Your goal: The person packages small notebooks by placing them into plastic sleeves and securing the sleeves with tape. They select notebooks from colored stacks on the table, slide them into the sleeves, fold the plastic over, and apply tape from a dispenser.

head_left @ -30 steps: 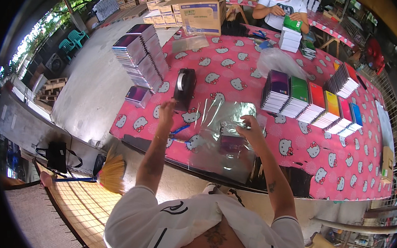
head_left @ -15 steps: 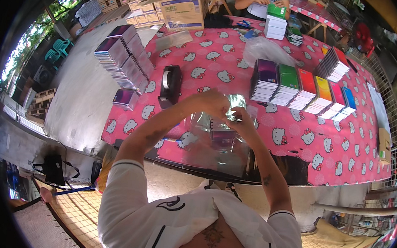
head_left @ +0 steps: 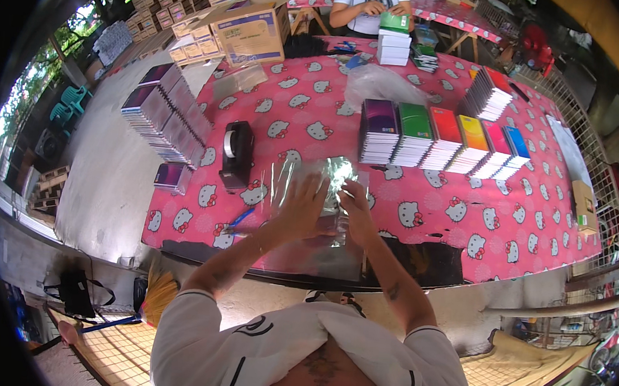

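left hand (head_left: 303,208) shifted away from my right hand (head_left: 354,205), now spread over clear film (head_left: 282,179) covering the purple notebook (head_left: 330,221) on my desk (head_left: 436,223), so smoothing seems underway; right's curled, can't tell if pinching.

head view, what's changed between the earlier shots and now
The left hand moved right from beside the tape dispenser to near the right hand, then back toward the near side; it now lies spread over the clear plastic. Whether anything was gripped or released is unclear. The right hand stayed at the plastic's right side; dispenser and notebook stacks stayed put.
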A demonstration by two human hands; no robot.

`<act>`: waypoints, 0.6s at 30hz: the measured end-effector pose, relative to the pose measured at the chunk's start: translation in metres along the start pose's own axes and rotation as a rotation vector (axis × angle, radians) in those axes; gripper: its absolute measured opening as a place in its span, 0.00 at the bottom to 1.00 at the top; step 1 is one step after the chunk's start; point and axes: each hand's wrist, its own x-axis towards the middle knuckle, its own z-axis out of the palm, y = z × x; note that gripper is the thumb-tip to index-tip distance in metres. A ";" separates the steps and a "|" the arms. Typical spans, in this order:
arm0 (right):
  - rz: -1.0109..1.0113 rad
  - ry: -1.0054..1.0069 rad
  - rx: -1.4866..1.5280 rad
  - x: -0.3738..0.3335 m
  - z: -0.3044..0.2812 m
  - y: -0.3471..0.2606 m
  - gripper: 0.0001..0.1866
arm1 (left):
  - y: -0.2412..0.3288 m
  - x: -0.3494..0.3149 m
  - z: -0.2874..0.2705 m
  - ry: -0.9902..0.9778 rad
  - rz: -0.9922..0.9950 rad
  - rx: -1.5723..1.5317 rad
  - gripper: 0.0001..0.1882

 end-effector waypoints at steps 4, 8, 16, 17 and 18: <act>0.609 -0.301 0.124 -0.044 -0.042 0.068 0.25 | 0.007 0.006 -0.004 -0.185 -0.094 -0.084 0.46; 0.636 -0.476 0.729 -0.072 0.003 0.054 0.28 | 0.006 0.000 -0.006 -0.179 -0.478 -0.555 0.42; -0.129 -0.485 -0.736 -0.006 -0.021 -0.026 0.32 | -0.021 -0.093 0.042 0.403 -0.446 -1.001 0.29; -0.136 -0.469 -0.721 -0.005 -0.023 -0.023 0.30 | -0.012 -0.069 0.019 0.375 -0.359 -0.796 0.27; -0.153 -0.468 -0.704 -0.002 -0.021 -0.023 0.29 | -0.011 -0.058 0.008 0.350 -0.317 -0.705 0.25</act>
